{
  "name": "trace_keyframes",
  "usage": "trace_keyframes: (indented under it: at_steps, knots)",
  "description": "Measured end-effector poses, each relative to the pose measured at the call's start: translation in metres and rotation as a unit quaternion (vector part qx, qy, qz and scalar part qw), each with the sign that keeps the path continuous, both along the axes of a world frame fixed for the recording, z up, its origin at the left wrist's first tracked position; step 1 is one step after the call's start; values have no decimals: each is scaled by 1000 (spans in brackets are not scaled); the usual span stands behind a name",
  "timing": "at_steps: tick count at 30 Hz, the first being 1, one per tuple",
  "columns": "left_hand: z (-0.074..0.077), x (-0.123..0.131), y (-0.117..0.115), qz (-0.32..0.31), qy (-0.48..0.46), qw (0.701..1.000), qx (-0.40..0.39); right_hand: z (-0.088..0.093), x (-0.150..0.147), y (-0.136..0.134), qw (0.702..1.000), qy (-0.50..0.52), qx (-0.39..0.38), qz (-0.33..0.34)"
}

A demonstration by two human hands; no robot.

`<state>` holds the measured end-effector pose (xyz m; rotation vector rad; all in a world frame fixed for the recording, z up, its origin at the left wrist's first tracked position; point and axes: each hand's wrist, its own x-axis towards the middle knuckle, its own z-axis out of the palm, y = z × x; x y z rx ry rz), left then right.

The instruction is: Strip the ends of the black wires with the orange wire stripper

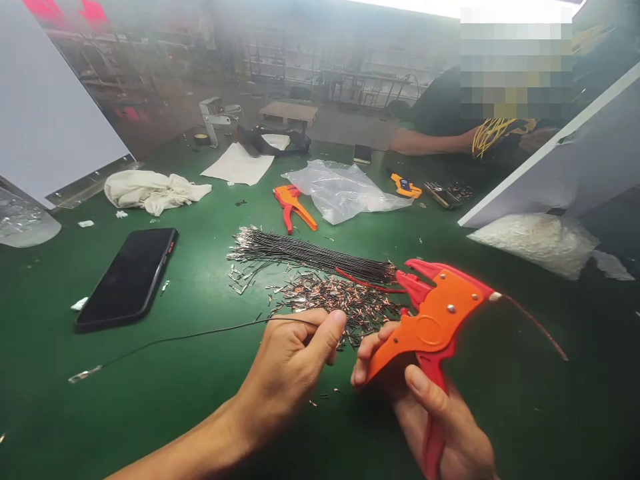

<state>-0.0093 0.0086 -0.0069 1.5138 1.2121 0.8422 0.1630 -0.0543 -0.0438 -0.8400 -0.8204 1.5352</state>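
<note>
My left hand point(293, 363) is closed in a pinch on a thin black wire point(165, 341) that trails left across the green table point(200, 413) to a metal terminal at its end. My right hand point(435, 420) grips the handles of an orange wire stripper point(433, 320), jaws pointing up and left. A red wire point(535, 323) sticks out to the right of the tool's head. Just beyond my hands lie a bundle of black wires point(310, 255) and a heap of cut copper and insulation scraps point(340, 300).
A black phone point(129, 277) lies at the left, a white cloth point(153, 190) behind it. A second orange stripper point(293, 207) and a clear plastic bag point(343, 190) sit mid-table. Another person's arm point(430, 141) rests at the far right, holding yellow wires. A white panel point(555, 160) leans at right.
</note>
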Motion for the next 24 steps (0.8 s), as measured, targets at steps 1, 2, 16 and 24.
trace_keyframes:
  at_steps: [1,2,16,24]
  knots:
    - [-1,0,0,-6,1,1000,1,1,2,1,1000,-18,6,-6]
    - [-1,1,0,-11,1,1000,3,3,3,1,999,-34,10,-10]
    - [9,-15,8,69,-173,982,15,6,11,-3,972,150,-61,173]
    - [14,-23,11,65,-202,977,-24,5,8,-6,937,186,-122,270]
